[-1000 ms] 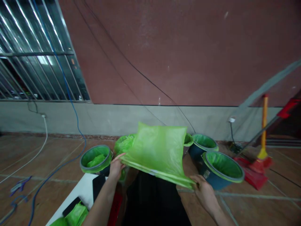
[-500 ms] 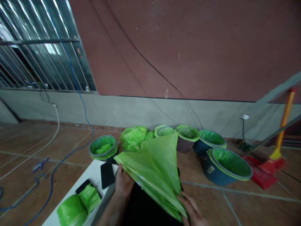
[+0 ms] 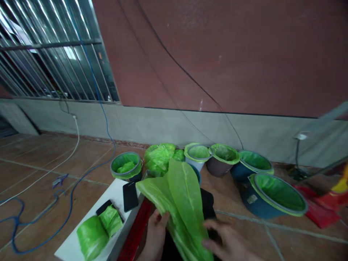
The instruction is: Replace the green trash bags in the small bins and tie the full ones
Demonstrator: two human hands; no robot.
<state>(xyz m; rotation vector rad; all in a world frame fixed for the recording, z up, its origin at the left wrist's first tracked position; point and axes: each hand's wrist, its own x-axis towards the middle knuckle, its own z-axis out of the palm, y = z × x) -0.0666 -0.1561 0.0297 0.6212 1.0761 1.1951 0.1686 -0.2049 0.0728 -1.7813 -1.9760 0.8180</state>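
A thin green plastic bag [image 3: 185, 203] is spread over my lap, folded along its length with its upper end standing up. My left hand [image 3: 156, 230] pinches its left edge between thumb and fingers. At the bag's right edge is my right hand [image 3: 225, 237], smeared by motion, its fingers stretched and apart; whether it touches the film is hard to tell. To the left, a white board [image 3: 119, 186] carries a roll of green bags [image 3: 92, 237], a folded green bag [image 3: 111, 220] and a black phone [image 3: 131, 196].
Several buckets lined with green bags stand by the wall, including a blue bucket [image 3: 252, 199] at right and a dark bucket [image 3: 133, 175] at left. A bulging green bag [image 3: 159, 159] sits between them. A red dustpan [image 3: 320, 210] lies far right; a blue hose [image 3: 72, 203] crosses the floor.
The bag has folded narrower and its top has tipped upright. My left hand has shifted right along the edge; my right hand has opened at its side. The view has turned slightly left.
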